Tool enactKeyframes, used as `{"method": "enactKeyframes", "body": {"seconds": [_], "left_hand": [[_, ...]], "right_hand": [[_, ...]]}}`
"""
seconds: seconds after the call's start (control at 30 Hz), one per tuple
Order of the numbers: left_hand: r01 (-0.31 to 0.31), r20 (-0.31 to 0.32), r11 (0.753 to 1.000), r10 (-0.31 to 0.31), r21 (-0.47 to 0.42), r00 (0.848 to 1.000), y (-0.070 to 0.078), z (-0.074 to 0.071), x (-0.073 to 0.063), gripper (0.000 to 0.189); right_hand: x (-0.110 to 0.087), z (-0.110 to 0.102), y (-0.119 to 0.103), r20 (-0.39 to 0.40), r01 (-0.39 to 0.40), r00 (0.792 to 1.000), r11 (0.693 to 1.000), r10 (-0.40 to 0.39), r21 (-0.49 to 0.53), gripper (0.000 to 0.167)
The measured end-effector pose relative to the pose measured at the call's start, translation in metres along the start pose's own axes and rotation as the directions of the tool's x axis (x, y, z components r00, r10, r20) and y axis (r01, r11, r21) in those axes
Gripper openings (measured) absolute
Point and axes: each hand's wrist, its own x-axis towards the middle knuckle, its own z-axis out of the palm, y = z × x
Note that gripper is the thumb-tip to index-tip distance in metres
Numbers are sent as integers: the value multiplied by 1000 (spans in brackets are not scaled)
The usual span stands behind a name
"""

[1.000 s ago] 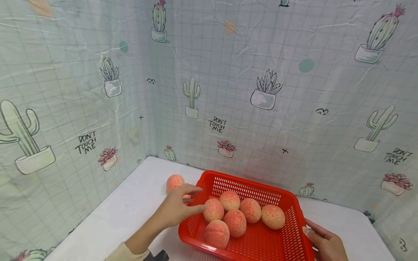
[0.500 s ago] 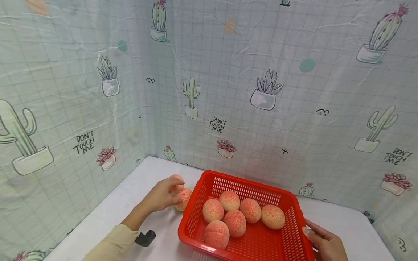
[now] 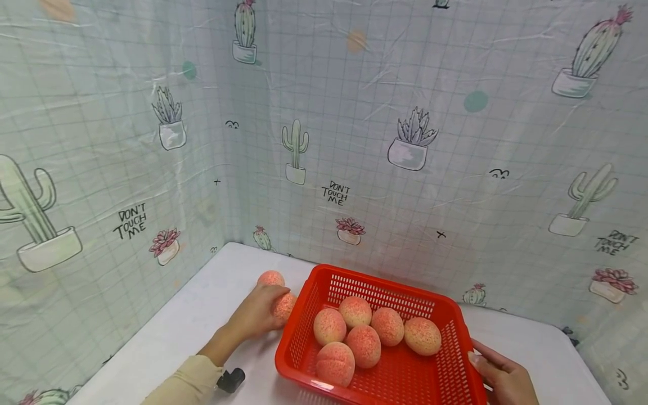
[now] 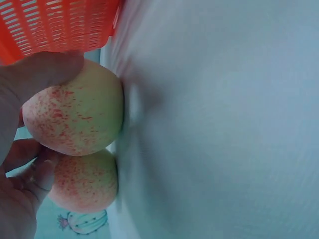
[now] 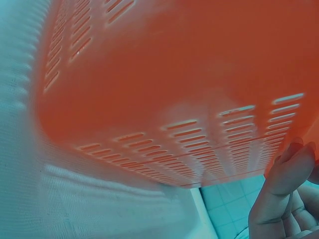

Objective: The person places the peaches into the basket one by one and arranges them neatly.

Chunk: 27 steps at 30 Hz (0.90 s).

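My left hand [image 3: 259,314] grips a pink-speckled peach [image 3: 285,305] on the white table, just outside the left wall of the red plastic basket [image 3: 405,379]. In the left wrist view the thumb [image 4: 47,69] lies over one side of this peach and the other fingers curl behind it. A second peach [image 3: 270,278] sits right beyond it, near those fingers. Several more peaches [image 3: 364,346] lie inside the basket, mostly toward its left and back. My right hand [image 3: 510,378] holds the basket's right rim, its thumb on top; the right wrist view shows the slotted outer wall beside the fingers.
A small black object [image 3: 231,381] shows by the left sleeve cuff [image 3: 189,377]. The white table [image 3: 187,332] meets a cactus-print sheet [image 3: 364,140] hanging at the back and left. The basket stands close to the back sheet.
My left hand has moved left, out from over the basket, and down to the nearer loose peach, which it now grips. The right hand and basket have stayed in place.
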Motion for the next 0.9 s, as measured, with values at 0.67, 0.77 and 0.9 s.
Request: {"method": "enactKeyframes", "body": {"seconds": [0.67, 0.77, 0.9], "left_hand": [[-7, -89, 999, 3, -42, 996, 23, -48, -3, 63], [6, -55, 996, -11, -86, 998, 28, -56, 0, 66], [35, -17, 989, -38, -143, 999, 34, -65, 4, 67]], "right_hand": [[1, 0, 0, -1, 30, 1000, 1000, -30, 10, 72], [1, 0, 1, -4, 29, 1000, 999, -29, 15, 72], [1, 0, 1, -3, 31, 1000, 999, -31, 18, 72]]}}
